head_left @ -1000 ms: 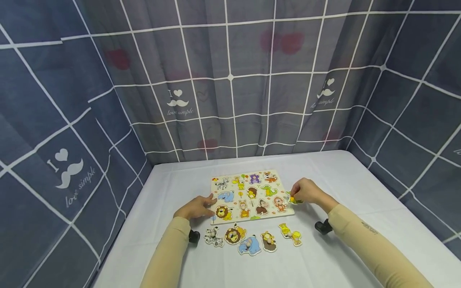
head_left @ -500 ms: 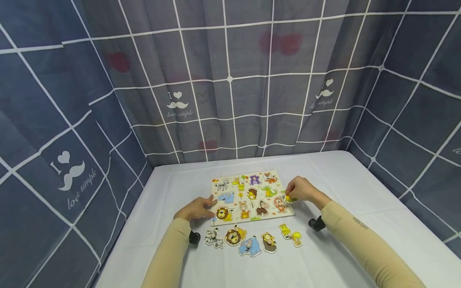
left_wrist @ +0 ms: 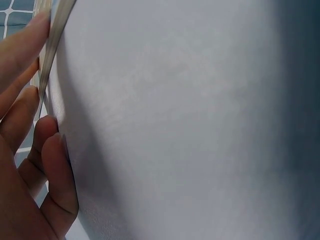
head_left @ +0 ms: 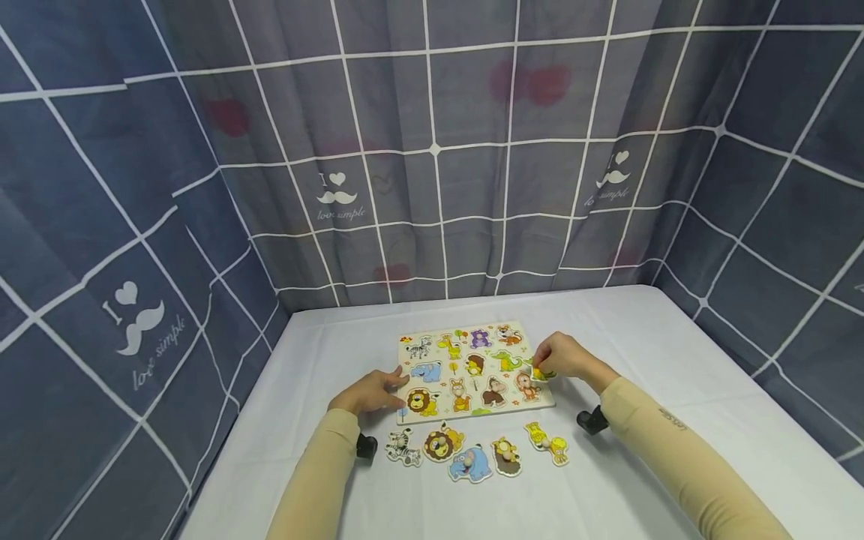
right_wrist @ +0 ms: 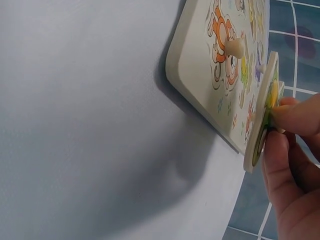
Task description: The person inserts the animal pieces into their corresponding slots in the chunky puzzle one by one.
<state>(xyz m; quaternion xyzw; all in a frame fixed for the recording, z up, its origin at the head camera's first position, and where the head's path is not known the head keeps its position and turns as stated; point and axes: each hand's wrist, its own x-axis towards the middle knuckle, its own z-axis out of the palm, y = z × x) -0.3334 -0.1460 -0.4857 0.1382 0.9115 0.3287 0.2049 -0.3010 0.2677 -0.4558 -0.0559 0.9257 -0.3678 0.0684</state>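
Note:
In the head view, a pale wooden peg puzzle board (head_left: 516,403) with printed animals lies on the table. My left hand (head_left: 368,391) rests against its left edge, thumb and index finger spread along it; the left wrist view shows the fingers (left_wrist: 22,55) touching the board's side. My right hand (head_left: 568,354) pinches a green and yellow puzzle piece (right_wrist: 263,112) between thumb and fingers. This piece stands tilted on edge, raised over the board's right border near the monkey (right_wrist: 220,37), which has a wooden knob. The hand hides part of its picture.
In front of the board lie loose knobbed pieces: a zebra (head_left: 403,448), a lion (head_left: 440,444), a blue elephant (head_left: 469,463), a hedgehog (head_left: 506,456) and a giraffe (head_left: 547,442). White cloth covers the table (head_left: 324,345); checked curtains (head_left: 466,180) hang behind and at both sides.
My right hand has moved slightly left with the puzzle piece, from beside the board to over its right border. The left hand has stayed at the left edge.

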